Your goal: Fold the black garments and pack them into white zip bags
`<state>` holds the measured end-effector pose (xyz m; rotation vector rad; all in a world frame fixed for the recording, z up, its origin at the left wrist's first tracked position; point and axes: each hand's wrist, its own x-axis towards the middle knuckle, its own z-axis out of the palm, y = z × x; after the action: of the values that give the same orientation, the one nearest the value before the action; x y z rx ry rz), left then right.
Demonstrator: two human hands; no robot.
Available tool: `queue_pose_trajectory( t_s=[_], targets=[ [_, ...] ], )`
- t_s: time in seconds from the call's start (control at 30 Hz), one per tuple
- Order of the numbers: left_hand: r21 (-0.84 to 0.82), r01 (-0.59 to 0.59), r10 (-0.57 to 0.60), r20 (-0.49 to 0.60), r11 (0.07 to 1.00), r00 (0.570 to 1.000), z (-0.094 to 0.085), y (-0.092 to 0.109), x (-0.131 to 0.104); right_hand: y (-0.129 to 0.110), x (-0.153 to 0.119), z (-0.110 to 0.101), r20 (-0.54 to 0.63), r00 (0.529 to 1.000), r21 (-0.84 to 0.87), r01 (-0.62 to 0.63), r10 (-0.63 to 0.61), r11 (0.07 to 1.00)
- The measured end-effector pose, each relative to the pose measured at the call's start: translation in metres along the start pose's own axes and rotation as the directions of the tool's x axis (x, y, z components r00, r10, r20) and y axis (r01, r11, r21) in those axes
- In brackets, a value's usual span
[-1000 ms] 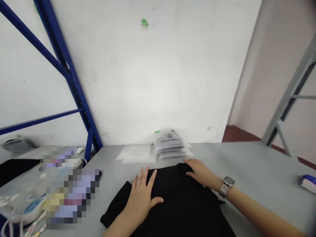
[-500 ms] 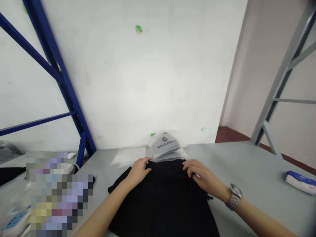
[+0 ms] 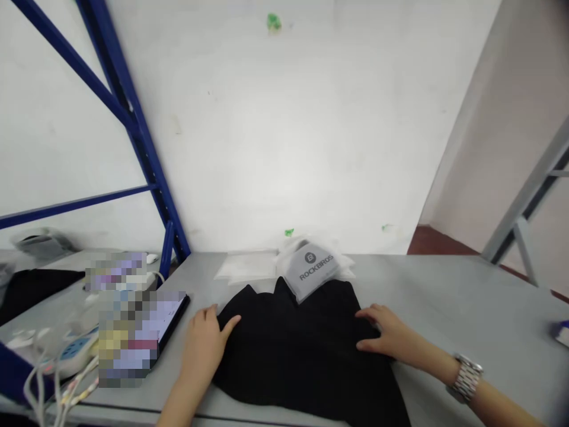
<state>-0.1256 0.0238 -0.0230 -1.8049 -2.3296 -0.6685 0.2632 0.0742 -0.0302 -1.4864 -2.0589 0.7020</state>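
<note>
A black cloth garment (image 3: 306, 350) lies spread on the grey table in front of me, its near right part running past the bottom of the view. My left hand (image 3: 205, 341) rests at the garment's left edge, thumb over the cloth and apart from the fingers. On the opposite edge is my right hand (image 3: 389, 337), thumb and fingers spread, the tips at the cloth. Neither hand grips anything that I can see. Against the garment's far edge lies a grey-printed plastic bag (image 3: 317, 270) marked ROCKBROS, one corner overlapping the cloth.
White plastic bags (image 3: 249, 265) lie along the wall. To the left are a phone (image 3: 173, 323), partly pixelated, a power strip (image 3: 75, 354) and white cables (image 3: 40, 385). A blue rack post (image 3: 151, 160) stands behind them. A blue-and-white packet (image 3: 562, 333) shows at the right edge.
Both hands have gone from the garment's far edge to its sides. The cloth's far edge now shows an uneven outline, and its near edge has come into view. The camera view has shifted left.
</note>
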Motion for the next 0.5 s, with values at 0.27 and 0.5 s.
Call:
queue_pose_trajectory(
  t_s=[0.27,0.5],
  targets=[
    [-0.107,-0.005,0.019,0.127,0.994,0.992,-0.025,0.011,-0.015,-0.016,-0.010,-0.014,0.123,0.981,0.176,-0.168,0.148,0.970],
    [-0.324,0.086,0.006,0.273,0.942,0.962,-0.040,0.041,-0.034,-0.032,0.007,-0.040,-0.028,0.974,-0.044,-0.224,0.223,0.974]
  ],
)
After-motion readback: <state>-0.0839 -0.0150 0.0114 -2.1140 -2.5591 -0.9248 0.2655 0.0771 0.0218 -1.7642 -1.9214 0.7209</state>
